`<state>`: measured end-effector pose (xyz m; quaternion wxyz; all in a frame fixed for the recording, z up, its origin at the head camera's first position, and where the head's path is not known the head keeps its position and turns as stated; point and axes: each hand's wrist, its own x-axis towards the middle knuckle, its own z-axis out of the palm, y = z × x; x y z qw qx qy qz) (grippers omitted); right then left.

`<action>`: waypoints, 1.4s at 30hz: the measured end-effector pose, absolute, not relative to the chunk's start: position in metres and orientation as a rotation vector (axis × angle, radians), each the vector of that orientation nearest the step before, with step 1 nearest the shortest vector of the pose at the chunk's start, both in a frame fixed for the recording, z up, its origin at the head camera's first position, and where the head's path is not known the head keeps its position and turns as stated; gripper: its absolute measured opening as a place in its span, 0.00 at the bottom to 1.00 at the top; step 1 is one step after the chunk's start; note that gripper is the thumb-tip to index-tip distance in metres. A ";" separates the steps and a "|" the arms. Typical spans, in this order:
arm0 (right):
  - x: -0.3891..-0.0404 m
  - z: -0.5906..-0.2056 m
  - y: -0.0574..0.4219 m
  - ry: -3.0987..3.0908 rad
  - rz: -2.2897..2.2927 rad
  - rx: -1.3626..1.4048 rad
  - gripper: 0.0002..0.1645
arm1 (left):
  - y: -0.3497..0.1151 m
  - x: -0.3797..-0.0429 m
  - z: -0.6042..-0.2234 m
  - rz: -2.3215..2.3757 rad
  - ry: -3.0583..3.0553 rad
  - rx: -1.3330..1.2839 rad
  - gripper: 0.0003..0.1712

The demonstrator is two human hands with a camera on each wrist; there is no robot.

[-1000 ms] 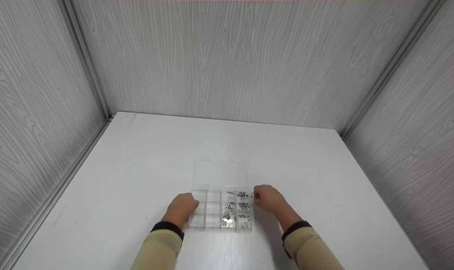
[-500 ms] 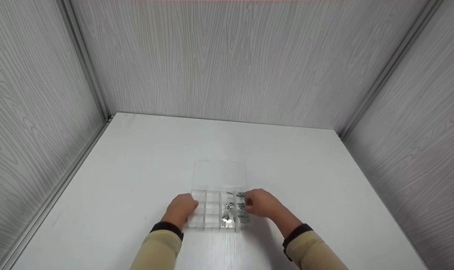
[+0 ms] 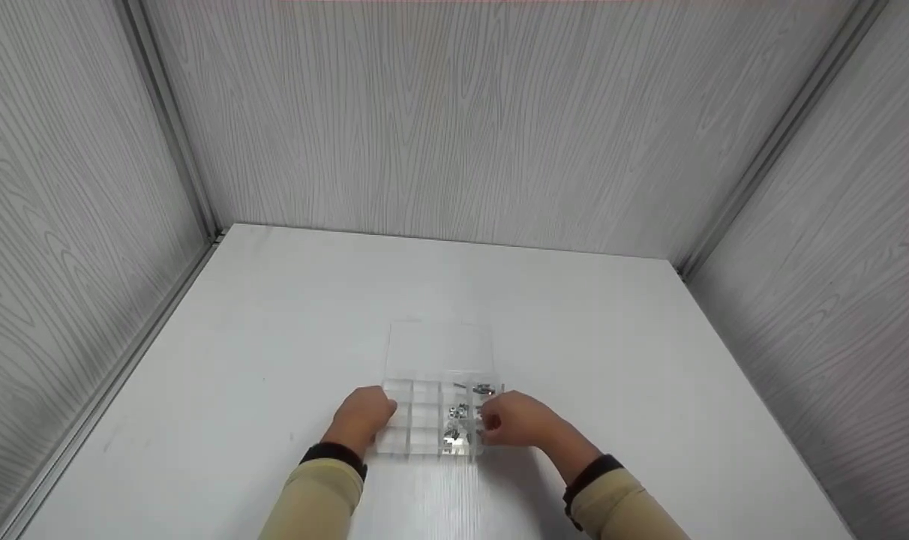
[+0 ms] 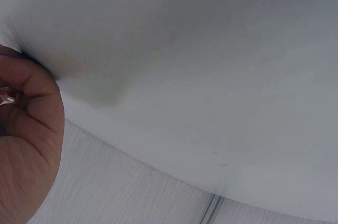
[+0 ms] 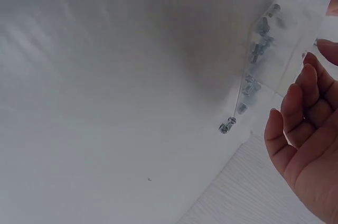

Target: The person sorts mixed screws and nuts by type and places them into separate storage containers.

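A clear plastic compartment box (image 3: 424,441) lies on the white table with its lid (image 3: 439,346) folded back flat behind it. My left hand (image 3: 362,416) grips the box's left side, the thumb over the rim; the left wrist view shows its curled fingers. Over the right column, at the middle and front compartments, is my right hand (image 3: 520,420). Its thumb and index finger pinch a small screw (image 5: 316,42), mostly hidden by the fingertips. Small metal screws and nuts (image 3: 458,412) fill the box's right half. Two loose screws (image 5: 227,126) lie outside, against the right wall.
The white tabletop (image 3: 589,330) reaches back to a pale wood-grain wall (image 3: 454,120). Similar panels stand at left (image 3: 57,187) and right (image 3: 822,202). The left columns of the box hold nothing visible.
My right hand has moved from beside the box's back right corner leftward over the right column, then forward toward its front. The left hand and the box have stayed in place.
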<state>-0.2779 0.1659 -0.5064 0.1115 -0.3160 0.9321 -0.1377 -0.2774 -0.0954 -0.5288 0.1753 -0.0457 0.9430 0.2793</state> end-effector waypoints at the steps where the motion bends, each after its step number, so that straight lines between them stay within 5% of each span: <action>1: -0.278 -0.507 0.167 2.731 -0.414 -0.928 0.09 | -0.095 -0.278 -0.529 0.790 2.672 -0.133 0.14; 17: -0.301 -0.509 0.186 2.949 -0.706 -0.701 0.07 | -0.095 -0.280 -0.534 0.771 2.737 -0.084 0.16; 29: -0.318 -0.528 0.192 2.957 -0.464 -0.301 0.02 | -0.096 -0.280 -0.534 0.775 2.703 -0.129 0.17; 42: -0.316 -0.536 0.180 2.987 -0.358 -0.236 0.06 | -0.097 -0.277 -0.532 0.801 2.703 -0.125 0.17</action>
